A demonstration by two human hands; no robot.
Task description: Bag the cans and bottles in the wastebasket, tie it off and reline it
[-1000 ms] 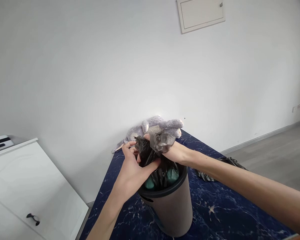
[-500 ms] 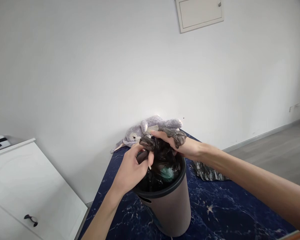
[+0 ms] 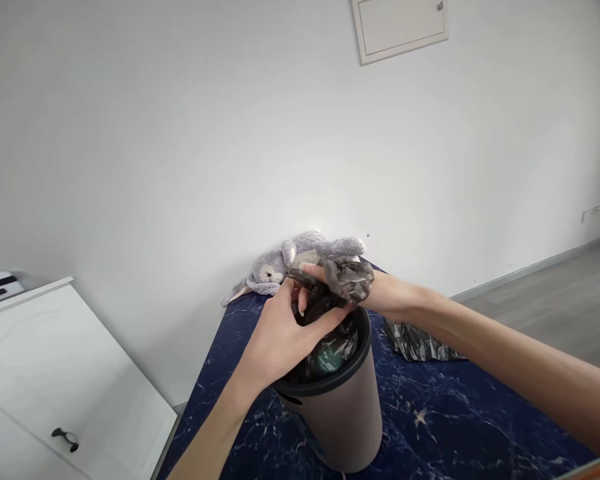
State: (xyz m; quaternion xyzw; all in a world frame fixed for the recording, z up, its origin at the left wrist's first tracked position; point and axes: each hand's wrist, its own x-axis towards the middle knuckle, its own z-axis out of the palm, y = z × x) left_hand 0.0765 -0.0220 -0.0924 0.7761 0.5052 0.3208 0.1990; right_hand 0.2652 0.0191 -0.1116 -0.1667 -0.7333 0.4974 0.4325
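A grey-brown trash can (image 3: pixel 347 413) with a black rim stands on the dark blue marbled table. Inside it sits a black garbage bag (image 3: pixel 347 337), with something green showing through the thin plastic. My left hand (image 3: pixel 285 333) is closed on the bag's gathered top, its thumb stretched across toward the right hand. My right hand (image 3: pixel 380 287) also grips the bag's neck from the far right side, its fingers partly covered by a crumpled flap of plastic. Both hands are just above the rim.
A grey plush toy (image 3: pixel 275 263) lies behind the can against the white wall. Another black plastic bag (image 3: pixel 420 343) rests flat on the table (image 3: pixel 460 407) to the right. At the left stands a white cabinet (image 3: pixel 80 373) with a dark handle.
My left hand has moved right and closer to the right hand, its thumb now across the bag's neck. The bag's top is bunched tighter.
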